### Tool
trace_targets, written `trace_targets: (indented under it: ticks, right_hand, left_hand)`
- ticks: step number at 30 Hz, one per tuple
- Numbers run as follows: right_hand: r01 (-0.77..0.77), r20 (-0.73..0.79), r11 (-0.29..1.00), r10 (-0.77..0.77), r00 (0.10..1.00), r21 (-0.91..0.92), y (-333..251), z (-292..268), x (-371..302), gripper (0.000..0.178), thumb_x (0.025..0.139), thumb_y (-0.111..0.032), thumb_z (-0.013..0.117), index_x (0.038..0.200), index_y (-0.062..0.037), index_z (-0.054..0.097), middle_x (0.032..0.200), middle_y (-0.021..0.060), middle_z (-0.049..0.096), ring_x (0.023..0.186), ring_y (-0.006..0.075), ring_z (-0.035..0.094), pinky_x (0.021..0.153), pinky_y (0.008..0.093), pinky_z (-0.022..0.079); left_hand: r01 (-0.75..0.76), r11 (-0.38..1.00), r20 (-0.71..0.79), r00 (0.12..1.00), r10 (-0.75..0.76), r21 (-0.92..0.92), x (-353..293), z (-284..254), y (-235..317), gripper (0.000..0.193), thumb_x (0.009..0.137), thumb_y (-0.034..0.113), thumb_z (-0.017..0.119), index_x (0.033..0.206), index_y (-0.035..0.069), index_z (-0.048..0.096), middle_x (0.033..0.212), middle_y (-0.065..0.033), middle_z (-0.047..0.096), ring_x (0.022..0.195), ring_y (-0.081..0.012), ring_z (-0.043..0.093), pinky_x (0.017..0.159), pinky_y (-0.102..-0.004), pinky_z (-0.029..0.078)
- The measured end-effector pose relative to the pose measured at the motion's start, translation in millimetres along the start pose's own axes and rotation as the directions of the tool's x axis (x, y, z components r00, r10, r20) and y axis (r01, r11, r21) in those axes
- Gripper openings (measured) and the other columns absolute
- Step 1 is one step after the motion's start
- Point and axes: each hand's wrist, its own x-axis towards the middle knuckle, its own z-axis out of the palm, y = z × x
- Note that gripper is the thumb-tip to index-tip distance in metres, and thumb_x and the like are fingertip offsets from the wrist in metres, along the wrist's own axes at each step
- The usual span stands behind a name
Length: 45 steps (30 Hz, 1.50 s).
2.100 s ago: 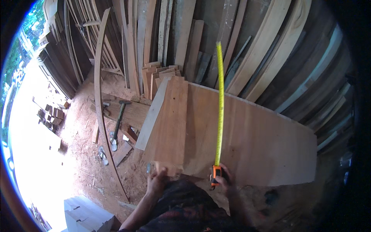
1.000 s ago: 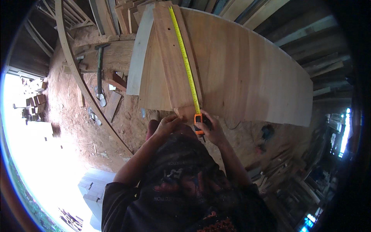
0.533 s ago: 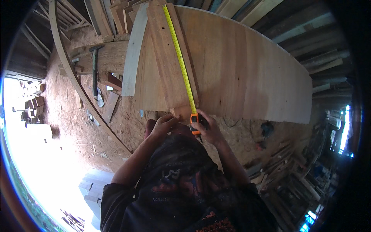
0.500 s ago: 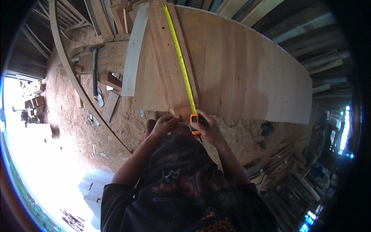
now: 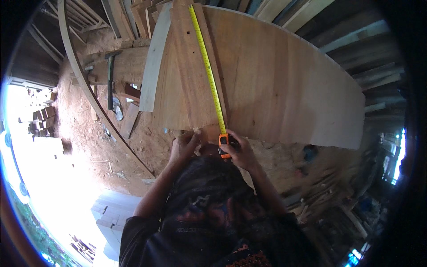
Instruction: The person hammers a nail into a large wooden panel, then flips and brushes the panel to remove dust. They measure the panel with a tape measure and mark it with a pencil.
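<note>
1. Since the picture of about two seconds ago, the view has tipped downward: the person's dark shirt now fills the lower part of it, and the tape measure [image 5: 225, 144] with both hands sits nearer the middle. Over the last half second almost nothing has shifted.
2. Right hand [image 5: 239, 152]: closed around the orange-and-black case of the tape measure, fingers wrapped over it, at the near end of the narrow plank [image 5: 191, 75].
3. Left hand [image 5: 183, 147]: just to the left of the case, fingers curled against the near end of the same plank. Whether it pinches anything or only steadies the wood I cannot tell.
4. The yellow tape blade [image 5: 207, 66] runs away from the right hand, up along the plank's right edge, and leaves the picture at the top, so its far hook is out of sight.
5. That plank lies on a broad curved board [image 5: 293, 84], which stretches off to the right of the hands.
6. My judgement of progress: the blade is already pulled out and laid along the wood, with the case brought to the near end. A reading at that end seems to be in hand; no pencil or mark is visible, so any marking looks not yet done.
7. Left of the left hand, on the dirt floor [image 5: 89, 142], lies a hammer [image 5: 110, 80], well apart.
</note>
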Motion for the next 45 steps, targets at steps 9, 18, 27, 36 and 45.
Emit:
trace_targets:
  ticks: [9, 18, 27, 36, 45]
  right_hand:
    - [-0.01, -0.001, 0.996, 0.01, 1.0, 0.091, 6.6, 0.2, -1.1, 0.063, 0.091, -0.032, 0.076, 0.139, 0.0013, 0.054, 0.106, 0.0148, 0.07, 0.097, 0.0196, 0.07, 0.087, 0.0336, 0.056]
    - [-0.036, -0.01, 0.997, 0.037, 0.999, 0.075, 3.4, 0.7, -1.4, 0.065, 0.09, -0.035, 0.076, 0.139, 0.0021, 0.053, 0.108, 0.0163, 0.071, 0.099, 0.0208, 0.07, 0.091, 0.0344, 0.055]
    - [-0.09, 0.085, 0.983, 0.077, 0.993, 0.159, -1.0, -6.1, -1.9, 0.057, 0.092, -0.032, 0.074, 0.135, -0.0008, 0.054, 0.098, 0.0131, 0.071, 0.089, 0.0181, 0.071, 0.079, 0.035, 0.058]
    - [-0.007, 0.014, 0.976, 0.004, 1.0, 0.218, -7.0, -1.7, -6.8, 0.054, 0.093, -0.017, 0.073, 0.14, 0.001, 0.051, 0.097, 0.009, 0.068, 0.081, 0.0135, 0.069, 0.072, 0.0307, 0.058]
    - [-0.063, 0.03, 0.983, 0.059, 0.998, 0.17, -17.5, -6.2, -5.5, 0.057, 0.092, -0.023, 0.074, 0.14, -0.0021, 0.052, 0.097, 0.0116, 0.071, 0.08, 0.0168, 0.07, 0.076, 0.0339, 0.058]
  left_hand:
    - [-0.656, 0.413, -0.016, 0.521, 0.853, 0.631, 50.4, -52.8, 121.3, 0.033, 0.096, 0.028, 0.065, 0.115, 0.001, 0.066, 0.122, -0.0224, 0.065, 0.111, -0.0394, 0.065, 0.091, -0.0458, 0.052]
    - [-0.422, 0.17, 0.139, 0.609, 0.781, 0.89, 179.7, -35.5, 192.6, 0.078, 0.098, 0.045, 0.06, 0.159, 0.011, 0.028, 0.168, -0.0121, 0.024, 0.155, -0.0316, 0.022, 0.116, -0.0619, 0.025]
    - [-0.483, 0.052, 0.159, 0.387, 0.908, 0.874, 263.1, -64.7, 218.6, 0.068, 0.101, 0.046, 0.052, 0.156, 0.01, 0.035, 0.163, -0.0195, 0.032, 0.15, -0.0403, 0.032, 0.114, -0.071, 0.024]
    - [-0.374, 0.165, 0.086, 0.571, 0.816, 0.912, 278.6, -78.2, 279.1, 0.075, 0.098, 0.041, 0.055, 0.16, 0.01, 0.026, 0.168, -0.0114, 0.025, 0.154, -0.0335, 0.026, 0.111, -0.0672, 0.026]
    - [-0.466, 0.02, 0.23, 0.474, 0.85, 0.884, 395.2, -107.6, 302.3, 0.058, 0.103, 0.035, 0.045, 0.157, 0.015, 0.034, 0.161, -0.0108, 0.038, 0.146, -0.0388, 0.037, 0.11, -0.0677, 0.029]
